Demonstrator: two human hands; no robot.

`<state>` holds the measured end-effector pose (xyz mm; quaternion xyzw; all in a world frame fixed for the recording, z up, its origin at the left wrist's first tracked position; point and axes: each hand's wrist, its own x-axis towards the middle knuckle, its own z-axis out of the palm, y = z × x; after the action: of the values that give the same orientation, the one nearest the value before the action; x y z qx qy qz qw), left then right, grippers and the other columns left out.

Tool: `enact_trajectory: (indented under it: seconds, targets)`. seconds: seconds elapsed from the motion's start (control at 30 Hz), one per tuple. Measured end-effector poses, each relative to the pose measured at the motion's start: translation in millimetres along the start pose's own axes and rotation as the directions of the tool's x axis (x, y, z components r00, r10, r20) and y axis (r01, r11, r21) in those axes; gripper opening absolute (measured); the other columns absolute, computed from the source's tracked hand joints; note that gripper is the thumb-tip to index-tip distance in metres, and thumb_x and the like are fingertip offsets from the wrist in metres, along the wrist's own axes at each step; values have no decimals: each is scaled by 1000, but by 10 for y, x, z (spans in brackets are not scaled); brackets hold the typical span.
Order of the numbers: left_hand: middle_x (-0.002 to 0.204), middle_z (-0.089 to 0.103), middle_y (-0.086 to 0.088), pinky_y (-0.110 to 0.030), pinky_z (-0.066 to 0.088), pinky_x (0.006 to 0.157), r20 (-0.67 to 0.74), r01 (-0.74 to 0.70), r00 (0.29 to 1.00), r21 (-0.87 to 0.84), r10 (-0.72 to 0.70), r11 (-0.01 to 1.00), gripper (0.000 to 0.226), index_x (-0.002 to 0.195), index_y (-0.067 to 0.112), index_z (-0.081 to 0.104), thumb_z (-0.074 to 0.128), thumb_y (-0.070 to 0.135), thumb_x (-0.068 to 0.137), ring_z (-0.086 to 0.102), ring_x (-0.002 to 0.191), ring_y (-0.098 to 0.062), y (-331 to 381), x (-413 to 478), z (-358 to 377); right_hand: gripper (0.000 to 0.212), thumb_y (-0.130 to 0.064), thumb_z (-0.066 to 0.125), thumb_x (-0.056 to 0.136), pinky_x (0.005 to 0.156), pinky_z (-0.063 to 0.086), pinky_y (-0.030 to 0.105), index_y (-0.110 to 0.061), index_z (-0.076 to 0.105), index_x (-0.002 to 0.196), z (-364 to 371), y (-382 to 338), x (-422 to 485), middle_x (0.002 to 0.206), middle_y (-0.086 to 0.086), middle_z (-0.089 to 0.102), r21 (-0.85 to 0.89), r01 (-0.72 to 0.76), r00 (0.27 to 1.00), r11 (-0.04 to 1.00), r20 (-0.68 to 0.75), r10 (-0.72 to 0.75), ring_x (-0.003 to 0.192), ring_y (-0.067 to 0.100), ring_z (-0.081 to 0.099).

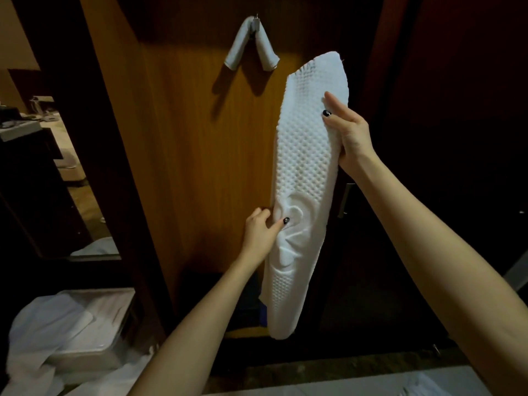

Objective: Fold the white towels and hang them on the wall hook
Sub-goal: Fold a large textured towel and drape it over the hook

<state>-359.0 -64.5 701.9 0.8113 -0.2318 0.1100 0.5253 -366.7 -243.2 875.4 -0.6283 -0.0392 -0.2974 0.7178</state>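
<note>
Below-right of the wall hook (257, 23), the right hand (347, 135) grips the folded waffle towel (305, 167) high and the left hand (261, 235) pinches its middle, likely holding the fold together.

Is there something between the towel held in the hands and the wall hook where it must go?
Nothing visible stands in the open space between the held towel and the hook, up and to its left. But a grey-white towel already hangs over the hook, so that place is partly taken.
</note>
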Motion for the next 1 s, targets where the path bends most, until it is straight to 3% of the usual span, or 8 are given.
enact_trajectory:
  seconds: [0.1, 0.2, 0.33, 0.47, 0.57, 0.67, 0.8, 1.0]
  targets:
    - [64, 40, 1, -26, 28, 58, 11, -21, 1000, -141, 23, 990, 33, 67, 12, 38, 60, 14, 92, 35, 59, -10, -33, 12, -34, 42, 2, 59, 84, 90, 54, 26, -22, 68, 117, -80, -18, 35, 111, -17, 67, 14, -1, 1000, 1000, -31, 1, 112, 9, 63]
    - [85, 52, -7, -37, 41, 69, 90, 35, 996, -331, -5, 943, 12, 93, 15, 46, 57, 11, 94, 48, 75, -17, -20, 79, -93, 44, 4, 56, 87, 104, 47, 35, -14, 62, 127, -86, -42, 56, 120, -10, 63, 16, 16, 998, 1000, -54, -15, 122, 16, 57]
    - [128, 55, -8, -33, 51, 91, 327, 204, 942, -397, -70, 895, 61, 134, 30, 35, 71, 25, 85, 58, 111, -15, -135, 152, -255, 45, 5, 55, 87, 105, 46, 39, -14, 62, 127, -66, -102, 93, 131, -5, 59, -6, 23, 995, 1000, -95, -23, 124, 17, 55]
    - [115, 69, -10, -19, 54, 70, 531, 316, 840, -313, -110, 896, 26, 104, 17, 65, 75, 15, 81, 69, 94, -11, -200, 164, -347, 44, 5, 54, 87, 105, 47, 38, -13, 62, 127, -40, -126, 142, 132, -1, 59, -33, 31, 992, 999, -121, -35, 124, 18, 55]
    - [112, 67, 6, -14, 52, 72, 558, 292, 827, -331, -63, 897, 27, 113, 18, 61, 69, 19, 87, 67, 95, -1, -235, 167, -377, 44, 5, 54, 88, 104, 48, 36, -11, 61, 128, 2, -122, 193, 135, 2, 58, -43, 36, 990, 998, -137, -41, 124, 18, 55]
    - [114, 64, 8, -20, 52, 83, 465, 218, 885, -393, -12, 893, 28, 122, 14, 56, 54, 25, 96, 63, 103, -4, -289, 184, -386, 42, 4, 53, 90, 101, 49, 33, -12, 60, 128, -2, -134, 303, 136, 2, 57, -44, 48, 982, 998, -179, -56, 123, 17, 55]
    - [95, 62, -5, -26, 50, 71, 315, 176, 949, -452, -28, 874, 21, 103, 3, 53, 49, 24, 99, 59, 83, -12, -233, 473, -516, 45, 2, 54, 91, 80, 53, 17, -13, 56, 133, -100, -214, 507, 136, -1, 54, -17, 74, 972, 997, -224, -76, 109, 8, 59]
    - [80, 67, 1, -29, 49, 64, 257, 111, 966, -401, -5, 909, 17, 87, 15, 62, 54, 27, 96, 63, 71, -13, 53, 1446, -1170, 84, 6, 62, 85, 73, 58, 30, -29, 25, 152, -209, -323, 897, 147, -1, 35, -92, -23, 996, 996, -91, 14, 97, 15, 64]
